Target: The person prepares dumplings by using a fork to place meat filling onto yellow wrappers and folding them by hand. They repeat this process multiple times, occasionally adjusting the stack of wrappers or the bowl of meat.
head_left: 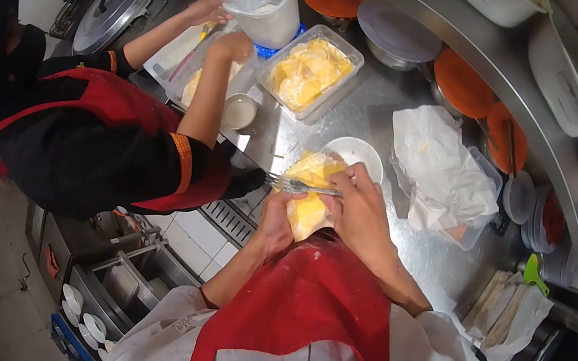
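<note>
A kitchen with a steel table (374, 114), its brushed top shining in patches, surrounds the work. The yellow sheet (309, 213) is held up at the near edge of the table, in front of the red apron (315, 300), between both hands. The left hand (277, 217) comes from below, palm turned inward, its thumb and fingers pinching the sheet's left side. The right hand (363, 207) bends over from the other side, knuckles up and fingers curled, gripping the fork (296, 186) by its handle; the metal tines point left across the sheet, close to the left thumb. The sheet is thin, soft and folded, with pale powdery patches.

Just beyond is a round white dish (368, 153), partly covered by the sheet and right hand. Farther off, a clear rectangular tub (359, 61) holds more floppy yellow pieces, and crumpled white paper (438, 167) lies to the right. At the left, a co-worker's hand (233, 46) reaches over another tub, near a small round cup (240, 112) and a white bucket (269, 26) lined with plastic
</note>
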Action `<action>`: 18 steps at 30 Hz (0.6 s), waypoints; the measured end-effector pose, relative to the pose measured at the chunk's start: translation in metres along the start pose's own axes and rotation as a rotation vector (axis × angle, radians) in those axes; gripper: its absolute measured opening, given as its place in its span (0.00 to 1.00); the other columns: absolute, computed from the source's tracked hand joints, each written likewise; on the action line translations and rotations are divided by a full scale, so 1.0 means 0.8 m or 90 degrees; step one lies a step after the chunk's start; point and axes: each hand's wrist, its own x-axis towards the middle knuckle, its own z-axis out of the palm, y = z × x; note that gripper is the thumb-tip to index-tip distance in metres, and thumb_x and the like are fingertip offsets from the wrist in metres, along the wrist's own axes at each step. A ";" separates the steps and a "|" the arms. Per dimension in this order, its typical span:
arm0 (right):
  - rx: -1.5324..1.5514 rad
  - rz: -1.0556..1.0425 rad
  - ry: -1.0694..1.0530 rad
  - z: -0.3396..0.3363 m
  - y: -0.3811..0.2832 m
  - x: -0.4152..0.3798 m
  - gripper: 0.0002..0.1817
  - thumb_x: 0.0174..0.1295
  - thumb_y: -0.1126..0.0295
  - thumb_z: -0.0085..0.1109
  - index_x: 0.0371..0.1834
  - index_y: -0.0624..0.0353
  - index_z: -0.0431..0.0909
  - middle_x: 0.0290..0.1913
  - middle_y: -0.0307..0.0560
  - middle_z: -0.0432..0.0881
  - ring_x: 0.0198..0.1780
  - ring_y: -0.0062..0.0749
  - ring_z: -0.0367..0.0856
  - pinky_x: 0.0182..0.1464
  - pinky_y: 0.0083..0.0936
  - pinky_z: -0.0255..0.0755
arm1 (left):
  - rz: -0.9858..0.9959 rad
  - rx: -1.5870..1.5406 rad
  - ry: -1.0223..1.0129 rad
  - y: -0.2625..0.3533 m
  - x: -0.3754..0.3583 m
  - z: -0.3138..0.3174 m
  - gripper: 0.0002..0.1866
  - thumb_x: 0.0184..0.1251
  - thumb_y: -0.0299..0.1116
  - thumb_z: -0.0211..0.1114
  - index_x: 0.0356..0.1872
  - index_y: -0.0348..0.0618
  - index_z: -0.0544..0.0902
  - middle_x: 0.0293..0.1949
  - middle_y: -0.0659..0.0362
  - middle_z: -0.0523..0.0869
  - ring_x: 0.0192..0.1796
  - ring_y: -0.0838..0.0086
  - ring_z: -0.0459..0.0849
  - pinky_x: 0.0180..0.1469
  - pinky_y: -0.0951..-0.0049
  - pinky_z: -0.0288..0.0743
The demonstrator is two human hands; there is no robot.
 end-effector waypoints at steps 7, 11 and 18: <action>0.049 -0.016 -0.145 0.002 0.023 0.033 0.12 0.57 0.74 0.65 0.40 0.62 0.72 0.41 0.57 0.81 0.45 0.56 0.79 0.49 0.43 0.70 | 0.003 -0.100 -0.067 -0.005 0.021 -0.050 0.27 0.66 0.32 0.56 0.65 0.32 0.68 0.61 0.44 0.78 0.60 0.55 0.80 0.63 0.57 0.76; 0.139 -0.044 -0.166 -0.001 0.056 0.103 0.10 0.57 0.74 0.65 0.37 0.63 0.73 0.35 0.57 0.81 0.39 0.54 0.80 0.44 0.40 0.72 | 0.016 -0.117 -0.048 -0.002 0.035 -0.067 0.28 0.66 0.30 0.57 0.67 0.32 0.66 0.62 0.44 0.77 0.62 0.54 0.79 0.65 0.56 0.74; 0.083 -0.038 -0.047 0.062 0.159 0.306 0.11 0.58 0.69 0.67 0.37 0.62 0.75 0.34 0.52 0.83 0.38 0.41 0.81 0.43 0.35 0.73 | 0.071 -0.202 -0.008 0.008 0.020 -0.084 0.28 0.66 0.25 0.57 0.68 0.33 0.64 0.63 0.44 0.76 0.63 0.52 0.78 0.66 0.50 0.73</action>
